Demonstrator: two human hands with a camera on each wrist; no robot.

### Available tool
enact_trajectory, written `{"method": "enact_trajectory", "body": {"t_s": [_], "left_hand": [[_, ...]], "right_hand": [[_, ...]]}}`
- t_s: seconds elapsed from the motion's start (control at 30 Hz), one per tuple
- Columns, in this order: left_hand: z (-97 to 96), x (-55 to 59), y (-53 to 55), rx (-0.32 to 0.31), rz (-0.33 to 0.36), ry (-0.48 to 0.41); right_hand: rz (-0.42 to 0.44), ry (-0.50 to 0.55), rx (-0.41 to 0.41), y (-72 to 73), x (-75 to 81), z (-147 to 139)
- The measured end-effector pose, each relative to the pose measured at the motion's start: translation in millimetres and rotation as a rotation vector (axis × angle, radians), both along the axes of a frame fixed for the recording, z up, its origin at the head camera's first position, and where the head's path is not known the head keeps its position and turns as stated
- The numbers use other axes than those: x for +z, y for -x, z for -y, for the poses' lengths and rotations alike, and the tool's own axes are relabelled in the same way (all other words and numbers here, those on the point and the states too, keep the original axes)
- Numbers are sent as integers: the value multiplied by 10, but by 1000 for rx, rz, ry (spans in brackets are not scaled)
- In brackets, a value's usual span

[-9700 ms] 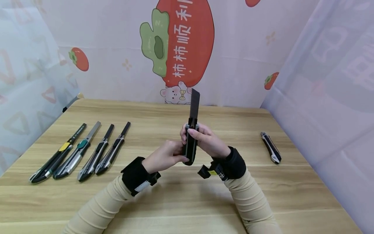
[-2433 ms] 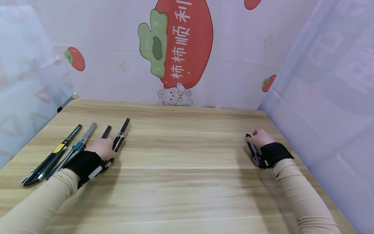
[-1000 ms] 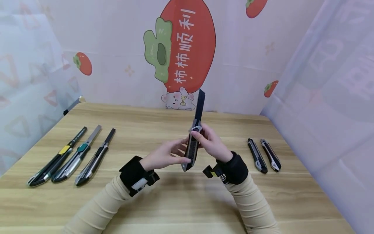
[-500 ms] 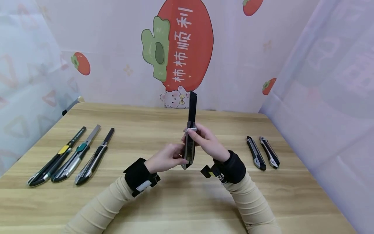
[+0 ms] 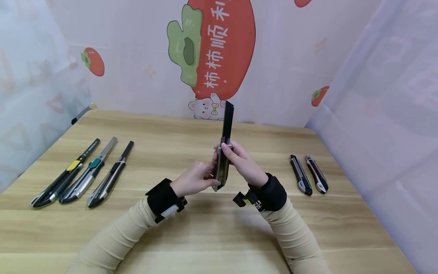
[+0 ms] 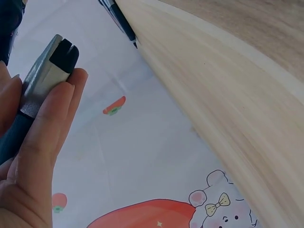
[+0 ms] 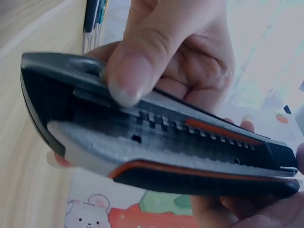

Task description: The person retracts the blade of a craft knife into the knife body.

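Note:
In the head view, a black and silver utility knife stands nearly upright above the table, its long dark blade extended upward. My left hand pinches the lower end, thumb across it. Higher up, the right hand grips the body with its thumb at the slider below the blade. The right wrist view shows the knife body close, with orange trim, a toothed channel and a thumb near its broad end. Fingers hold the knife's silver end in the left wrist view; its blade is hidden there.
At left on the wooden table lie three utility knives with blades out: one with a yellow slider, one with a green slider, one black and silver. Two retracted knives lie at right. Printed cloth surrounds the table.
Both hands held another extended knife; the right hand then set a retracted one at right while the left reached for this one. Since a second ago, the left hand has closed on its lower end.

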State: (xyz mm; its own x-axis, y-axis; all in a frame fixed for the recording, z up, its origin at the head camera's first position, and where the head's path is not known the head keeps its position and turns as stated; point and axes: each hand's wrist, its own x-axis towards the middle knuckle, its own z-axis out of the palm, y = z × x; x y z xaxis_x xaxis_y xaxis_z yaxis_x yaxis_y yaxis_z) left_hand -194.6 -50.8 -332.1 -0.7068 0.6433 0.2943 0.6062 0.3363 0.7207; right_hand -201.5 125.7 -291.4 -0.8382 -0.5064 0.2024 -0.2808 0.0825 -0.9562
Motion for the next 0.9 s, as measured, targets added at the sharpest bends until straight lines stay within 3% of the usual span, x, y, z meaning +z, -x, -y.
{"method": "enact_trajectory", "body": {"t_s": [0.17,0.43,0.63,0.9], "left_hand": [[-20,51,38,0,-27,21],[2,81,14,27,22,46],[6,104,5,17,55,25],[-3,87,-19,11,45,16]], "right_hand": [[81,114,19,14,28,12],[203,222,65,24,9,65],[198,232,101,8,3,56],[142,244,114,-11,-29,72]]}}
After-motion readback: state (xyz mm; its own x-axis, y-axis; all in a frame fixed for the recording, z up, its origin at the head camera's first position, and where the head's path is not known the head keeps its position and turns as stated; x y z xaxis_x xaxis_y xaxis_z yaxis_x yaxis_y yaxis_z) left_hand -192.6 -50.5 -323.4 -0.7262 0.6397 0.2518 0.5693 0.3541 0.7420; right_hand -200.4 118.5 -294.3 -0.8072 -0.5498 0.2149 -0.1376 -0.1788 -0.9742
